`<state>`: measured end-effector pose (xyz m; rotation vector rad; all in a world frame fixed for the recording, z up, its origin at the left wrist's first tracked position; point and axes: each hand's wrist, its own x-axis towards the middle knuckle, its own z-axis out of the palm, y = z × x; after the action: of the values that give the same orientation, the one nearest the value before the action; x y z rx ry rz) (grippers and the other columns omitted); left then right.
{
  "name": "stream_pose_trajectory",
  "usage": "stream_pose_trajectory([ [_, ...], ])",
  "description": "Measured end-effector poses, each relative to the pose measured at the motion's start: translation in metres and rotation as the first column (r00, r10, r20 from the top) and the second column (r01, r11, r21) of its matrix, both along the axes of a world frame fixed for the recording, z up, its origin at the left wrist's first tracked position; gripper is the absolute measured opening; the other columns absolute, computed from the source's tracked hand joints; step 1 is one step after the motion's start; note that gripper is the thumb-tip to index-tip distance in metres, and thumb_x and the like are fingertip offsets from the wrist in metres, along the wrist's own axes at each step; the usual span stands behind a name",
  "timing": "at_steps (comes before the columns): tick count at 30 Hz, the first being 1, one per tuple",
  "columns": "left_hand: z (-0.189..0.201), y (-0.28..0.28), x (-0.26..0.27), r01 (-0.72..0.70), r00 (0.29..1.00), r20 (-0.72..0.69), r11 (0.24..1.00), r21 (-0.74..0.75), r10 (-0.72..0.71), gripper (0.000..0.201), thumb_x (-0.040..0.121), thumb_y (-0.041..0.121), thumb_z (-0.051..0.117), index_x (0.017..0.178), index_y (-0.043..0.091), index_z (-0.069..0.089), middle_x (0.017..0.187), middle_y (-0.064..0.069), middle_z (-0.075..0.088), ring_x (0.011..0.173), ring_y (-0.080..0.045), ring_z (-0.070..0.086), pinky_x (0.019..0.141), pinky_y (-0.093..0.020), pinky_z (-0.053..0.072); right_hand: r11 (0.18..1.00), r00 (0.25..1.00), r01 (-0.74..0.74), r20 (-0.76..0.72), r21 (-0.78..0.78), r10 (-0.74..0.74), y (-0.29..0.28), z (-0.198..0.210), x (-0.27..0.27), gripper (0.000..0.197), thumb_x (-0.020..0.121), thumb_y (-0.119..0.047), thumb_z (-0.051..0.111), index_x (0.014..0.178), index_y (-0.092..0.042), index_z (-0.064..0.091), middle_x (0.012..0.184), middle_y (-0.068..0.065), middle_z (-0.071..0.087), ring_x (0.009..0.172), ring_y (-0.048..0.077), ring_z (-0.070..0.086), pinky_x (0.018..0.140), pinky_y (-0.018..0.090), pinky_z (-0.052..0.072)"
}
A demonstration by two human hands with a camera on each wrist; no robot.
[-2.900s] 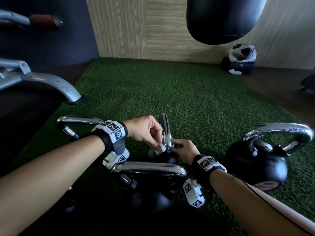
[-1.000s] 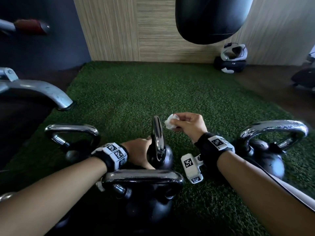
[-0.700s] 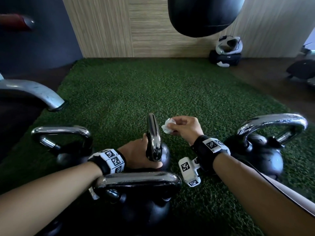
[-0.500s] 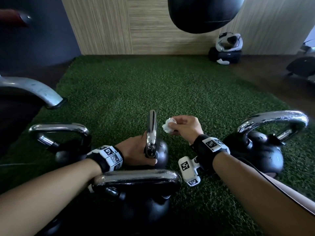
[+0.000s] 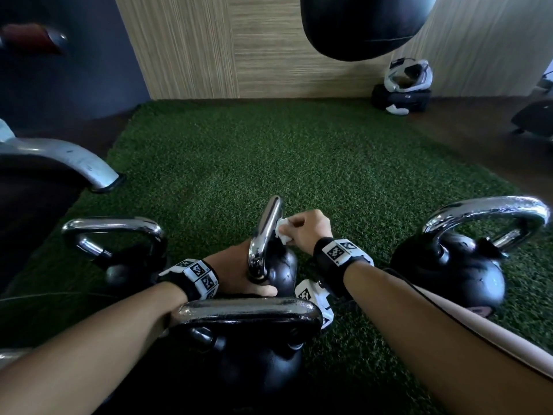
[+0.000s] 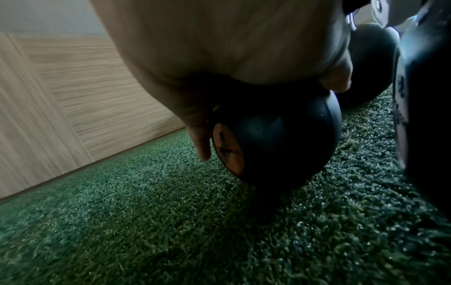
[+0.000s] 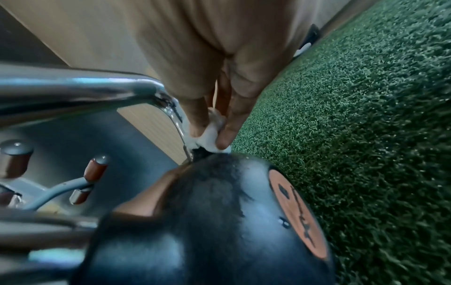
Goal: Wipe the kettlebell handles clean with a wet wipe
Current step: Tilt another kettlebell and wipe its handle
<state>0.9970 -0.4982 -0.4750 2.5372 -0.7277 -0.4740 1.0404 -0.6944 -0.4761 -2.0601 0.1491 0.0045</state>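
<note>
A small black kettlebell (image 5: 284, 274) stands mid-turf, its chrome handle (image 5: 266, 232) edge-on to me. My left hand (image 5: 236, 271) grips its ball from the left, with the fingers (image 6: 202, 142) wrapped down the side of the ball (image 6: 280, 138) and the thumb over its near side. My right hand (image 5: 308, 232) pinches a crumpled white wet wipe (image 5: 282, 233) and presses it on the handle's far leg. In the right wrist view the wipe (image 7: 209, 135) sits between the fingertips (image 7: 224, 138), against the chrome leg (image 7: 176, 117) just above the ball (image 7: 207, 221).
Three more kettlebells stand around on the green turf (image 5: 299, 163): one left (image 5: 119, 250), one nearest me (image 5: 245, 339), one right (image 5: 454, 271). A grey machine leg (image 5: 74, 163) reaches in at left. A black punching bag (image 5: 365, 22) hangs ahead; gear (image 5: 404, 85) lies by the wall.
My right hand has come down and left with the wipe, from clear of the handle to pressing on its far leg. My left hand keeps its hold on the ball.
</note>
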Motion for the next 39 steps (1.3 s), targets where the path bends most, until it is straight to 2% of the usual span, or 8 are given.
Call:
stream_pose_trajectory([
  [5, -0.001, -0.001, 0.001, -0.018, 0.998, 0.054, 0.998, 0.052, 0.015, 0.037, 0.079, 0.056, 0.080, 0.072, 0.036, 0.049, 0.077, 0.039, 0.056, 0.077, 0.020, 0.053, 0.085, -0.013, 0.042, 1.000, 0.983, 0.026, 0.181, -0.003, -0.025, -0.003, 0.022, 0.003, 0.011, 0.088, -0.018, 0.081, 0.098, -0.017, 0.081, 0.091, -0.004, 0.075, 0.086, 0.014, 0.072, 0.076, 0.024, 0.058],
  [9, 0.002, 0.000, 0.000, 0.002, 0.999, 0.036, 0.999, 0.047, -0.004, 0.033, 0.078, 0.053, 0.082, 0.078, 0.056, 0.049, 0.083, 0.034, 0.053, 0.081, 0.016, 0.054, 0.090, -0.019, 0.046, 1.000, 0.990, -0.009, 0.138, -0.006, 0.010, -0.006, 0.017, 0.005, 0.014, 0.086, -0.019, 0.082, 0.100, -0.020, 0.080, 0.093, -0.005, 0.076, 0.088, 0.014, 0.073, 0.084, 0.032, 0.061],
  [12, 0.004, 0.000, 0.000, 0.003, 1.000, 0.031, 0.999, 0.052, -0.005, 0.038, 0.077, 0.053, 0.083, 0.084, 0.045, 0.046, 0.088, 0.031, 0.054, 0.083, 0.014, 0.054, 0.091, -0.018, 0.047, 0.990, 0.994, -0.077, 0.071, -0.116, 0.086, -0.007, 0.028, 0.009, 0.009, 0.088, -0.014, 0.080, 0.097, -0.013, 0.080, 0.090, 0.002, 0.077, 0.073, 0.010, 0.071, 0.063, 0.022, 0.059],
  [17, 0.006, 0.003, -0.001, 0.062, 0.995, 0.079, 0.997, 0.053, -0.066, 0.074, 0.079, 0.060, 0.079, 0.136, 0.034, 0.040, 0.126, 0.020, 0.054, 0.111, -0.002, 0.055, 0.107, -0.028, 0.045, 0.976, 0.926, -0.058, 0.353, -0.208, 0.131, -0.007, 0.048, 0.006, 0.015, 0.095, -0.011, 0.069, 0.090, -0.015, 0.082, 0.078, -0.006, 0.073, 0.063, 0.005, 0.062, 0.049, 0.007, 0.044],
  [22, 0.001, 0.004, 0.003, 0.019, 0.996, 0.083, 0.992, 0.124, -0.030, 0.088, 0.075, 0.068, 0.076, 0.141, 0.036, 0.026, 0.128, 0.017, 0.050, 0.111, -0.008, 0.052, 0.106, -0.033, 0.046, 0.923, 0.798, -0.157, 0.506, -0.352, 0.329, -0.015, 0.049, -0.011, 0.020, 0.093, -0.019, 0.073, 0.111, -0.011, 0.078, 0.097, -0.009, 0.066, 0.074, -0.013, 0.052, 0.064, -0.001, 0.043],
  [33, -0.015, 0.015, 0.024, 0.037, 0.998, 0.054, 0.990, 0.134, -0.044, 0.093, 0.074, 0.086, 0.061, 0.148, 0.035, 0.037, 0.153, 0.007, 0.047, 0.137, -0.019, 0.047, 0.116, -0.049, 0.041, 0.813, 0.679, -0.398, 0.459, -0.426, 0.573, -0.002, 0.076, -0.027, 0.014, 0.086, -0.014, 0.080, 0.100, -0.012, 0.082, 0.098, -0.002, 0.072, 0.081, 0.004, 0.065, 0.072, 0.011, 0.054],
  [37, -0.015, 0.018, 0.028, 0.041, 0.999, 0.020, 0.996, 0.075, -0.043, 0.090, 0.077, 0.080, 0.066, 0.149, 0.036, 0.036, 0.153, 0.009, 0.048, 0.137, -0.017, 0.047, 0.117, -0.048, 0.040, 0.867, 0.770, -0.355, 0.417, -0.350, 0.483, 0.001, 0.083, -0.020, 0.017, 0.084, -0.018, 0.083, 0.100, -0.017, 0.082, 0.100, 0.000, 0.076, 0.085, 0.014, 0.069, 0.074, 0.025, 0.058],
  [39, -0.013, 0.016, 0.031, 0.049, 0.999, 0.002, 0.997, 0.056, -0.049, 0.088, 0.079, 0.074, 0.068, 0.150, 0.034, 0.035, 0.153, 0.008, 0.048, 0.137, -0.017, 0.047, 0.117, -0.048, 0.040, 0.894, 0.802, -0.325, 0.411, -0.308, 0.433, 0.000, 0.083, -0.019, 0.017, 0.081, -0.019, 0.086, 0.098, -0.016, 0.083, 0.094, -0.004, 0.074, 0.077, 0.007, 0.064, 0.068, 0.019, 0.052],
])
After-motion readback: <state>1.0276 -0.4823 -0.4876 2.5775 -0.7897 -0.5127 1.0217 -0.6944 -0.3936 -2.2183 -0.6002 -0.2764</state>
